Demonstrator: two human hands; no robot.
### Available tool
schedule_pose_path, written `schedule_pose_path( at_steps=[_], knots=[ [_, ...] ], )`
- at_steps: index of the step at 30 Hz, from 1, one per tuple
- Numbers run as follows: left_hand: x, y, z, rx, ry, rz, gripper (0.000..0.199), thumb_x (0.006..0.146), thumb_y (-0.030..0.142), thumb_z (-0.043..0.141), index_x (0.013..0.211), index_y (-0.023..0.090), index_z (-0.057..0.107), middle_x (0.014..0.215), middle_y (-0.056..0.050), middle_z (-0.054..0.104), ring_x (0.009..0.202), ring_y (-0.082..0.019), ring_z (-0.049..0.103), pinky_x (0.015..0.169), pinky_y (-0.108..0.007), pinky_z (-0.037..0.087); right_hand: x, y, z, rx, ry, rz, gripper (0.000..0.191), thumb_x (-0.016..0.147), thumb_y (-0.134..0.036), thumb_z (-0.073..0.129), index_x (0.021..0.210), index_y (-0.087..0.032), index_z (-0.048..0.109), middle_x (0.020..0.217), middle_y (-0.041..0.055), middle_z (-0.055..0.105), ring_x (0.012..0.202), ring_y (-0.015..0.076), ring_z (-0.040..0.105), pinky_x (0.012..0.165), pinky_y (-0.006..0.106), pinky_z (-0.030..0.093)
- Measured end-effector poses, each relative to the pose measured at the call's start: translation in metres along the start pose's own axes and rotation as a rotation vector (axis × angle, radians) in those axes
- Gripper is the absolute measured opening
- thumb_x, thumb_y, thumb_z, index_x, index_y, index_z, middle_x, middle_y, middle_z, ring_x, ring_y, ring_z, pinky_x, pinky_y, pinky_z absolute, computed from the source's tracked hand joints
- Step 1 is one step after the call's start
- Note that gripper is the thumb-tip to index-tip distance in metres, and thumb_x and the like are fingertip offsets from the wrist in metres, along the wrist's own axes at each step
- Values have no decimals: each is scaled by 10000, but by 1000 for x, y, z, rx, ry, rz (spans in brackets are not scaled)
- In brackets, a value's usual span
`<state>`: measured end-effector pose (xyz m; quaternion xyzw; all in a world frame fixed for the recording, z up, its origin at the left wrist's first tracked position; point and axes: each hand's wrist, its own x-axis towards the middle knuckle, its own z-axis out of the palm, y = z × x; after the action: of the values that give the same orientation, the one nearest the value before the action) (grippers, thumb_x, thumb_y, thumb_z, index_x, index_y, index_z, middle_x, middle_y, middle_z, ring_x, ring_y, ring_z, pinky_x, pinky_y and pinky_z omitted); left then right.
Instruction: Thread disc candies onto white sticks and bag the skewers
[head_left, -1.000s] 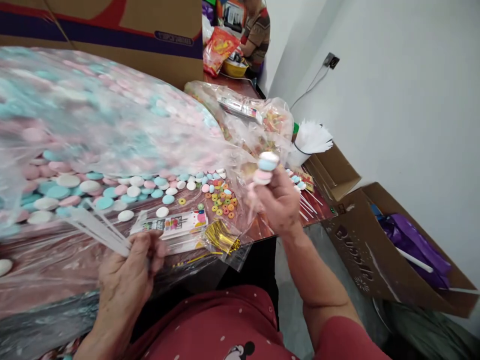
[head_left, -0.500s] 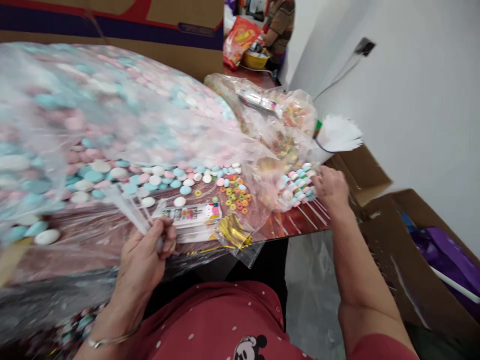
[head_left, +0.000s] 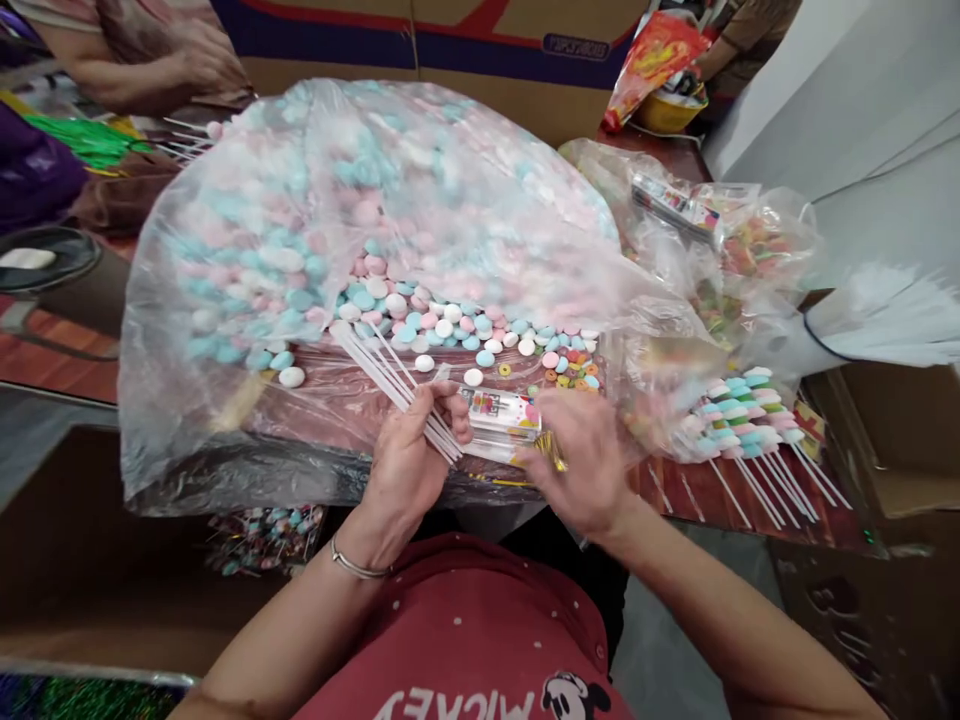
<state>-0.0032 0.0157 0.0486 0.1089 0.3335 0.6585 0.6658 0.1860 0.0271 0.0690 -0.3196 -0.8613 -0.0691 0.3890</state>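
Observation:
My left hand [head_left: 411, 455] is closed round several thin white sticks [head_left: 379, 370], which slant up and left out of the fingers. Motion blur smears my right hand [head_left: 581, 465]; it hovers by the gold twist ties [head_left: 555, 450] and the printed clear wrappers [head_left: 499, 410]. Its fingers are too smeared to read. Behind both hands, pink, blue and white disc-shaped candies [head_left: 442, 325] spill from a big clear plastic bag [head_left: 450, 180]. Small coloured ring candies [head_left: 570, 372] lie just beyond my right hand. To the right, candy-threaded sticks [head_left: 750, 415] lie side by side at the table edge.
A bundle of white sticks [head_left: 885, 320] stands at the right, near a cardboard box [head_left: 907, 430]. Bags of ring candies [head_left: 765, 235] lie behind. A dark mug [head_left: 67, 280] is at the left. Another person's hands [head_left: 210, 65] work at the upper left.
My right hand has moved left from the candy-threaded sticks to the wrappers in front of me. My left hand still holds the white sticks. The view has swung left.

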Motion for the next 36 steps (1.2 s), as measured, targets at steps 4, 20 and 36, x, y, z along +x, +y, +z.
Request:
schedule_pose_path(
  at_steps=[4,20,36],
  knots=[
    [-18,-4,11,-159,108,-308,211,808,335,758,801,138,684,702,-9,642,583,-75,591,560,-175,532,-5,-38,33,60,88,-233,203,890,-285,630,1091,-294,609,1256,33,631,1248,226,522,1083,465,461],
    [-14,-4,-15,362,-36,-15,458,770,592,709,924,180,584,514,78,512,340,-18,243,349,-151,161,24,20,34,204,-381,397,266,982,-244,413,1074,-188,656,1016,102,687,969,225,621,891,371,492],
    [8,-3,-32,464,17,35,354,765,495,699,838,179,556,576,34,624,300,-38,371,308,-166,209,57,35,77,-120,-737,410,264,892,-155,443,1085,-165,624,1025,109,670,867,229,592,715,314,429]
  ],
)
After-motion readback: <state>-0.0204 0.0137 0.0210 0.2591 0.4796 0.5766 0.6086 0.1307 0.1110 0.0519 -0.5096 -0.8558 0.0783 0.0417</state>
